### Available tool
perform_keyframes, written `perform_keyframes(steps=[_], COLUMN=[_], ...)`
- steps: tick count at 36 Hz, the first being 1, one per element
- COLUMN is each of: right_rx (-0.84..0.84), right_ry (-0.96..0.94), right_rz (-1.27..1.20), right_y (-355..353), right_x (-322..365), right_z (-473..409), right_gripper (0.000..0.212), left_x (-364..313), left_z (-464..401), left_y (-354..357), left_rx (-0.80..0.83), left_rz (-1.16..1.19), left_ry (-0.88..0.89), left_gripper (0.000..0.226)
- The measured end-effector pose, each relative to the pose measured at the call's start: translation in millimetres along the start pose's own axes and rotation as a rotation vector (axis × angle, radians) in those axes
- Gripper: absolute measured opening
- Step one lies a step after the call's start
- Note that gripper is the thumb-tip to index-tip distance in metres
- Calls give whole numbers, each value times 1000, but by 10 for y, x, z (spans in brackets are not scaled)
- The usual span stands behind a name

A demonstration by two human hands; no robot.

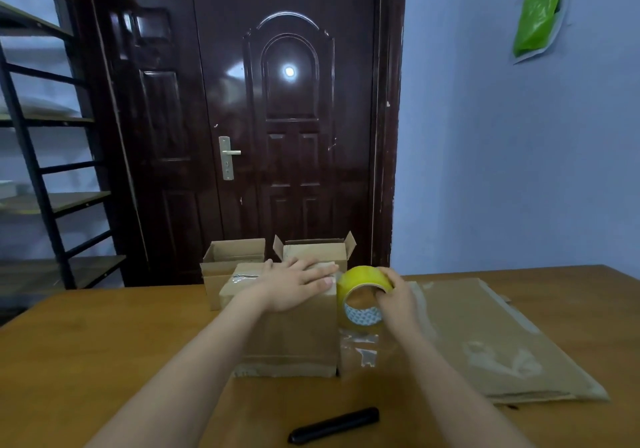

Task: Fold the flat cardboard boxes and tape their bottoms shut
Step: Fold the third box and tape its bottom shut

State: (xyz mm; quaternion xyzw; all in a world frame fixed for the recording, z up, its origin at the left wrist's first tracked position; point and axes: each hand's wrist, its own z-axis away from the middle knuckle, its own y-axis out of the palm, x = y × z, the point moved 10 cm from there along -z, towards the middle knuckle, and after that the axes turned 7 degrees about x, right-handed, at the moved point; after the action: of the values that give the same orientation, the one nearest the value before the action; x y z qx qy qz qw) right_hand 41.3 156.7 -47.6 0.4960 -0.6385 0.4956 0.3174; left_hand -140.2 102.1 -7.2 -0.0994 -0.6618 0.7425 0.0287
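Observation:
A folded cardboard box [291,340] stands upside down on the wooden table [104,350] in front of me. My left hand [294,283] lies flat on its top, fingers straight and pointing right. My right hand [398,297] grips a yellow tape roll [360,283] at the box's right edge, fingers hooked through the core. A clear strip of tape [360,347] hangs down the box's right side. A stack of flat cardboard boxes [491,337] lies to the right.
Two folded boxes with open tops, one [232,257] on the left and one [315,250] on the right, stand at the table's far edge. A black cutter [334,425] lies near the front edge. A dark door [242,118] and a shelf rack [45,170] are behind.

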Motion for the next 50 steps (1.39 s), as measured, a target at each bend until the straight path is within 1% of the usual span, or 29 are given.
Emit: perform_keyframes(steps=[2,3,5,7,10,12,14,16,20,23,25,28,30,33,38,41,44,47,50], right_rx=[-11,-18,-28,-4,124,161,165,165,140,154,177,253,257,266,253,214,171,91,-71], right_ry=[24,19,-25,-78,-144,-143,-150,-188,-223,-242,-200,-91,-51,1,38,72,99,98,103], right_rz=[-169,-196,-148,-49,163,305,456,674,887,1076,1039,821,701,515,258,151,105,80,40], right_y=[38,51,52,31,81,96,105,134,170,264,271,259,232,216,249,248,205,111,-81], right_x=[-115,-132,-116,-35,43,3,-13,46,169,142,32,-178,-264,-365,-409,-459,-520,-591,-687], right_z=[23,44,67,81,59,44,44,73,151,171,158,167,183,214,269,290,326,465,666], right_gripper=[34,34,30,30,29,34,44,50,55,53,52,53,54,61,70,71,68,67,55], left_x=[-1,-2,-1,8,11,9,17,25,17,17,12,7,-1,-14,-38,-107,-175,-244,-277], left_z=[-7,-7,-8,-8,-10,-9,-16,-20,-18,-12,-6,1,4,-1,-45,-92,-123,-125,-151], left_y=[-3,-3,0,8,16,23,29,36,32,31,40,34,27,22,-8,-15,7,24,31], left_rx=[7,10,15,21,21,17,16,18,17,16,20,13,7,14,83,77,20,-33,-46], left_rz=[-1,0,2,6,9,8,7,18,9,3,0,-4,-11,-22,-2,-24,23,39,41], left_ry=[0,0,1,2,7,9,8,4,4,3,4,1,-1,5,-20,-6,31,94,157], left_gripper=[45,45,45,46,47,46,46,46,45,46,46,46,45,44,40,37,35,49,61])
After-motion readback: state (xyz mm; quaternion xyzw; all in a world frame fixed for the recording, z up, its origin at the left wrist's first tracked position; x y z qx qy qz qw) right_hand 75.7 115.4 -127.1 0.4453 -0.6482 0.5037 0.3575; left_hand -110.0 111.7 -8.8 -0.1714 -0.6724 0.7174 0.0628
